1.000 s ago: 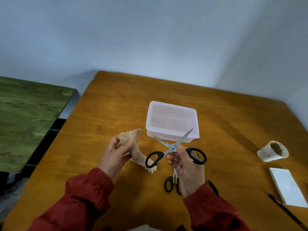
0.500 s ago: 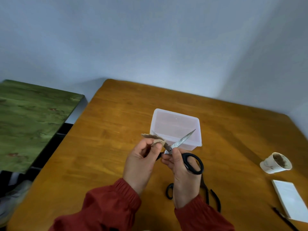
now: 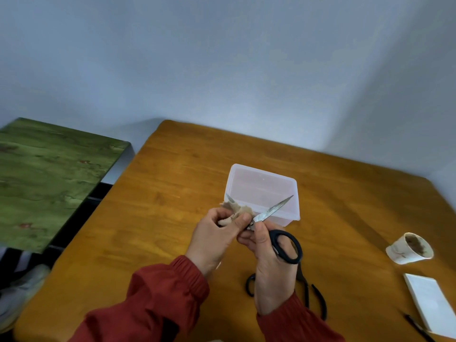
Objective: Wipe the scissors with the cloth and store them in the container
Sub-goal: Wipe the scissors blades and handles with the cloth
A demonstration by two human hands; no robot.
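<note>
Black-handled scissors (image 3: 274, 209), blades apart, one apparently inside beige cloth (image 3: 240, 210)

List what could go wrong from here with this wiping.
1. The scissors are spread open and the left hand pinches the cloth round one blade; a slip could cut a finger through it.
2. The right hand has its thumb by the pivot, so the blades might swing shut on fingers.
3. A second pair lies on the table under the right hand; it could get mixed up with the wiped one.
</note>
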